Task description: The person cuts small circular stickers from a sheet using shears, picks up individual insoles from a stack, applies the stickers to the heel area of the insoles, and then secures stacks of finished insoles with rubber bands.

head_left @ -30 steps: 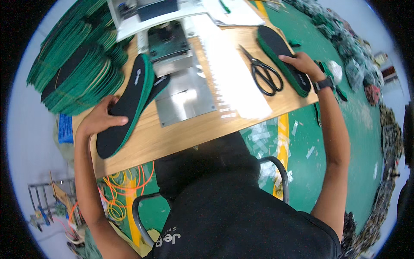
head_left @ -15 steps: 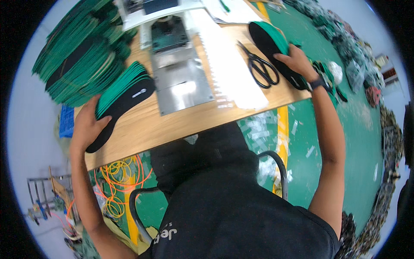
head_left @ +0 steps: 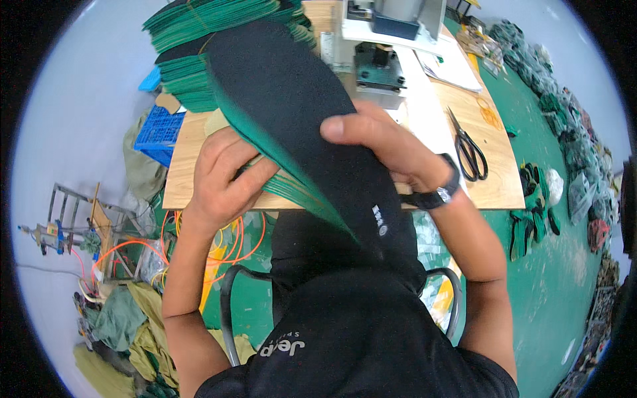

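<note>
Insoles (head_left: 298,126) gripped above table edge (head_left: 219,199)

light: bright, even | glare: pale tabletop (head_left: 424,126) washed out | shadows: soft | edges: fisheye bend, black vignette

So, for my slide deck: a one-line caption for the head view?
Both hands hold a stack of black-and-green insoles above the wooden table.

Wooden table (head_left: 494,182); scissors (head_left: 470,150), green insole stacks (head_left: 192,73), press machine (head_left: 379,66)
</note>
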Motion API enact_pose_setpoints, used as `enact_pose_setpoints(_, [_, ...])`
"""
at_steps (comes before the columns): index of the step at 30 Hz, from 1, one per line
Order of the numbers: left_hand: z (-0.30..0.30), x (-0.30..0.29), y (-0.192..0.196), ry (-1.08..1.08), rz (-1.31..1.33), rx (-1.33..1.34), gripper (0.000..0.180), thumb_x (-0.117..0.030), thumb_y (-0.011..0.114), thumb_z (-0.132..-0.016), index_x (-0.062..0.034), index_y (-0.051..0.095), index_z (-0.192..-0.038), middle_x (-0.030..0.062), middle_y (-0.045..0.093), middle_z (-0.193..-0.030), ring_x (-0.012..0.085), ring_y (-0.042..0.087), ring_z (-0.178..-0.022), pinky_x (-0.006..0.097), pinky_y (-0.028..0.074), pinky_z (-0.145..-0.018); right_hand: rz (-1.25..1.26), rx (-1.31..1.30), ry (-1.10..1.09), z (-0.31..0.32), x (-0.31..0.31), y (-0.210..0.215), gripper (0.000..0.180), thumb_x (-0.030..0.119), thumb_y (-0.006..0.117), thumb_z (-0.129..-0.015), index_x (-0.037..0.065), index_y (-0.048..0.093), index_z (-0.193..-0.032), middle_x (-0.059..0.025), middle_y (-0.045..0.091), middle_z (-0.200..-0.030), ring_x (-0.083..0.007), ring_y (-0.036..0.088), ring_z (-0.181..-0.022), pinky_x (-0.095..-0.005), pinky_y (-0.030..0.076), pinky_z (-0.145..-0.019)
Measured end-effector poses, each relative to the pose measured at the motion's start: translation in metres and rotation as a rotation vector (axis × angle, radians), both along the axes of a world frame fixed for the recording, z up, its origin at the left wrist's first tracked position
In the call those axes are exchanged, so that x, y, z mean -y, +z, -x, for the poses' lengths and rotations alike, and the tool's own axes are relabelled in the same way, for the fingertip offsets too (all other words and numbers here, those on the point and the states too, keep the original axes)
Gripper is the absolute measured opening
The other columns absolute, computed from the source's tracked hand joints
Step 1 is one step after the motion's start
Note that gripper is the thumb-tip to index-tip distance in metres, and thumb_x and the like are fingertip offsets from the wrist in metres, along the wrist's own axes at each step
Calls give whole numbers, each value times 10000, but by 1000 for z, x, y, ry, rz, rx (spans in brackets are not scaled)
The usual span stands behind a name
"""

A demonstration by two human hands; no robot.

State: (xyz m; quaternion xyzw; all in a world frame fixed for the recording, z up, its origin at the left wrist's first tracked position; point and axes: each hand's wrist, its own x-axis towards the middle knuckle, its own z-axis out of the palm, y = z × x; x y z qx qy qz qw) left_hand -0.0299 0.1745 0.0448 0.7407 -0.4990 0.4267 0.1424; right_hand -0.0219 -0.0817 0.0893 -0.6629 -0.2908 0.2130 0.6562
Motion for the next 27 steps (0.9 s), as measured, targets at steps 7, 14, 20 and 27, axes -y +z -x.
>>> enact_pose_setpoints(7, [17,-51,-37,224,102,-4,371,-30,681,-536,-34,614,-900,114,583,-1026,341,525,-974,438,424,-850,-247,-100,198,-10,-75,-18,821,325,736,-770,-40,297,-1360,-130,542,-1203,-180,546,-1052,-326,453,-901])
enact_pose_setpoints(14, [25,-126,-69,94,773,-688,1088,-693,632,-656,49,306,-1382,207,304,-1445,296,290,-1345,403,232,-1076,749,837,-77,-37,-90,-27,1121,347,821,-597,-93,161,-1390,-331,491,-1196,-435,481,-1144,-402,393,-970])
enact_pose_setpoints(20, [-5,-122,-89,133,539,-699,1195,-756,640,-563,0,282,-1416,207,199,-1495,327,151,-1399,466,86,-1120,935,775,59,-55,-99,-47,1054,347,803,-589,-66,238,-1377,-268,418,-1293,-398,375,-1237,-468,238,-1066])
enact_pose_setpoints(27, [-14,-87,-87,23,577,-941,1209,-599,769,-518,4,240,-1423,209,301,-1433,320,277,-1345,417,207,-1097,826,830,30,-57,-108,-64,1055,370,807,-576,-61,254,-1364,-258,430,-1274,-394,385,-1231,-447,219,-1086])
